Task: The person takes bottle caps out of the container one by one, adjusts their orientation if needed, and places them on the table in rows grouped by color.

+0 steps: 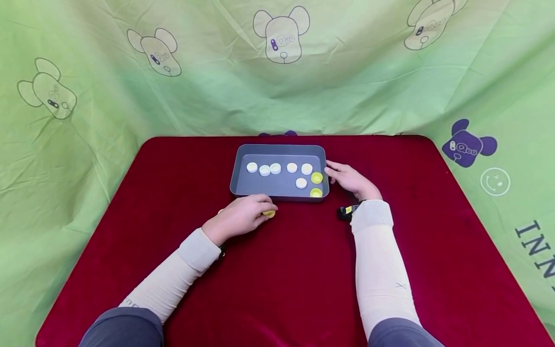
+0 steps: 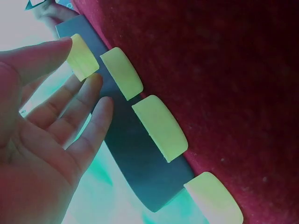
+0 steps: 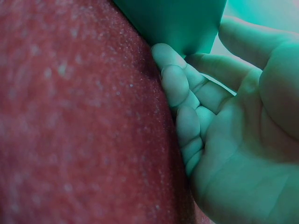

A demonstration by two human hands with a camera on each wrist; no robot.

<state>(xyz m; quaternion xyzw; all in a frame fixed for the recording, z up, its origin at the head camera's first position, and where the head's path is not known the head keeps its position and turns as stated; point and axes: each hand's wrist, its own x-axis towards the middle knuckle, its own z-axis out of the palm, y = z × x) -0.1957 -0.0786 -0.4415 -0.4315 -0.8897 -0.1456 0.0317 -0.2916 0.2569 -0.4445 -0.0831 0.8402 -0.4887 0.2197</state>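
Observation:
My left hand (image 1: 243,215) is in front of the grey tray (image 1: 277,193), its thumb and fingertips pinching a yellow bottle cap (image 2: 84,58). In the left wrist view, three more yellow caps stand in a row on the red cloth: one cap (image 2: 122,73) close to the fingertips, another cap (image 2: 161,128) beyond it, and a third cap (image 2: 216,198) at the lower edge. The back of the hand mostly hides this row in the head view. My right hand (image 1: 350,179) rests against the tray's right wall, fingertips at its corner in the right wrist view, its lower fingers loosely bent near the cloth.
Inside the tray lie several white caps, among them a white cap (image 1: 301,183) near the front, and two yellow ones, an upper cap (image 1: 317,178) and a lower cap (image 1: 316,193), at the right end. A green curtain (image 1: 217,96) hangs behind the red table (image 1: 295,270).

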